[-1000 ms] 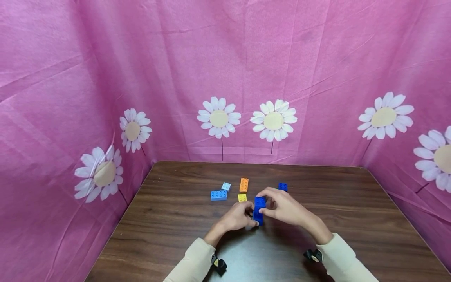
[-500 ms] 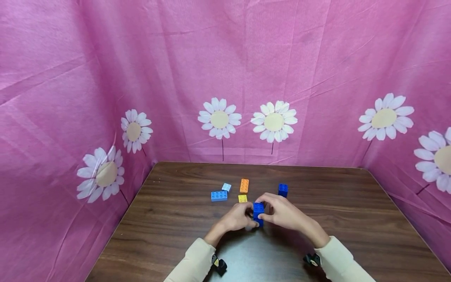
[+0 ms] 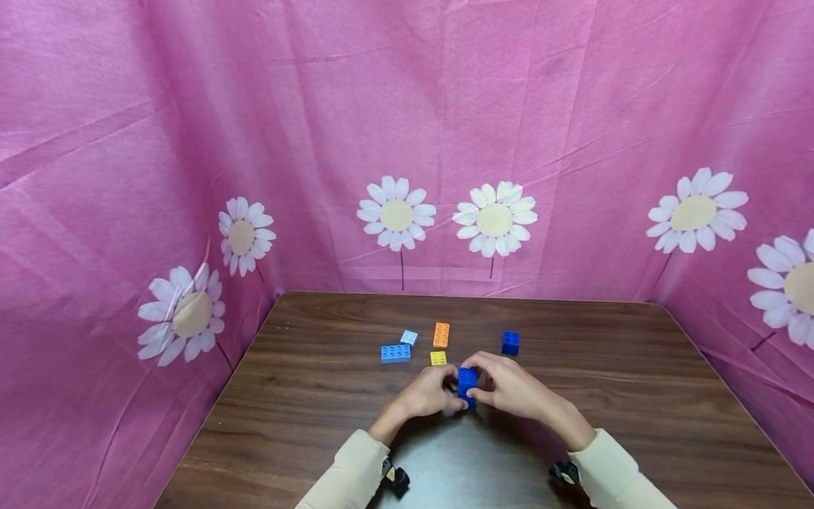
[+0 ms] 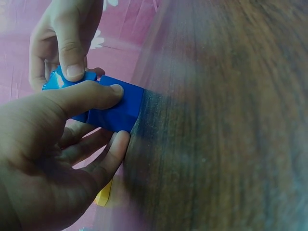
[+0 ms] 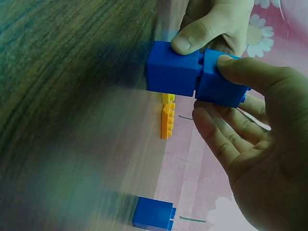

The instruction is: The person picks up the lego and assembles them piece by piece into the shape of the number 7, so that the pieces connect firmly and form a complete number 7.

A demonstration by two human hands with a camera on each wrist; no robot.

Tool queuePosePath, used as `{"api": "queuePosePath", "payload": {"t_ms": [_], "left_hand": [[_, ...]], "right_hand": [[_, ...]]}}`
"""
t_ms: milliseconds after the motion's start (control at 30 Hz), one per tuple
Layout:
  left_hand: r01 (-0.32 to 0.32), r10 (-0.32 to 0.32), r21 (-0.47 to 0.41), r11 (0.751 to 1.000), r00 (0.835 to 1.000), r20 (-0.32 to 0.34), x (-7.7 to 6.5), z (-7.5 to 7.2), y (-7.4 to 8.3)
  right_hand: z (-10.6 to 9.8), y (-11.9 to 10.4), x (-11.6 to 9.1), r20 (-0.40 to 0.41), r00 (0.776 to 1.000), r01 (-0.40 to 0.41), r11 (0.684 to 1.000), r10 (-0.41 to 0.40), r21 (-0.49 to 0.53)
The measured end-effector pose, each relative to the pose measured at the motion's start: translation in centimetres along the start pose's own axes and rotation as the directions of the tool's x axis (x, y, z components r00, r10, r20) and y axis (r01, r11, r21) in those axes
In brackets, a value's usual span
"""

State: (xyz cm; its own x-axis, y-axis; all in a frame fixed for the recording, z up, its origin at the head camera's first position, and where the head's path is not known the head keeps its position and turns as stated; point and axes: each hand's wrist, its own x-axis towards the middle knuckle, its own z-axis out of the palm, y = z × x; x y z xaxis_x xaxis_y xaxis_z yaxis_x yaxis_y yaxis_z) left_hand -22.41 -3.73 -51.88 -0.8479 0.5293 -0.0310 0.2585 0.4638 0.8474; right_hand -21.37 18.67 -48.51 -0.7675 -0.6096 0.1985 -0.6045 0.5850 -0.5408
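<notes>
Two blue toy building bricks are stacked near the middle of the table. The lower blue brick (image 5: 171,70) stands on the tabletop, pinched by my left hand (image 3: 427,393) with the thumb on its near side. On top of it sits the upper blue brick (image 5: 219,86), which my right hand (image 3: 516,385) grips between thumb and fingers. In the right wrist view the upper brick is slightly tilted, with a narrow gap and studs showing between the two. Its top studs face up in the head view.
On the wooden table (image 3: 305,396), a yellow brick (image 3: 438,358), an orange brick (image 3: 441,335), a light blue brick (image 3: 409,338) and a longer blue brick (image 3: 396,353) lie beyond my left hand. Another dark blue brick (image 3: 511,343) stands beyond my right hand. A pink curtain (image 3: 318,141) encloses the table.
My right hand and the upper blue brick have come down and slightly nearer, over the lower brick. The dark blue brick behind has come into fuller view. My left hand has stayed in place.
</notes>
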Motion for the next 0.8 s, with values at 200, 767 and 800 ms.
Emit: {"api": "queuePosePath", "payload": {"t_ms": [200, 767, 800], "left_hand": [[-0.004, 0.004, -0.010, 1.000, 1.000, 0.002, 0.0, 0.1, 0.0], [-0.015, 0.015, 0.014, 1.000, 1.000, -0.002, -0.1, -0.2, 0.3], [-0.017, 0.017, 0.013, 1.000, 1.000, -0.002, -0.1, -0.1, 0.3]], "right_hand": [[-0.2, -0.1, -0.2, 0.012, 1.000, -0.001, 1.000, 0.001, -0.018], [-0.7, -1.0, -0.4, 0.021, 0.999, 0.053, 0.990, -0.050, -0.130], [-0.7, -1.1, -0.4, 0.021, 0.998, 0.057, 0.989, -0.054, -0.136]]}}
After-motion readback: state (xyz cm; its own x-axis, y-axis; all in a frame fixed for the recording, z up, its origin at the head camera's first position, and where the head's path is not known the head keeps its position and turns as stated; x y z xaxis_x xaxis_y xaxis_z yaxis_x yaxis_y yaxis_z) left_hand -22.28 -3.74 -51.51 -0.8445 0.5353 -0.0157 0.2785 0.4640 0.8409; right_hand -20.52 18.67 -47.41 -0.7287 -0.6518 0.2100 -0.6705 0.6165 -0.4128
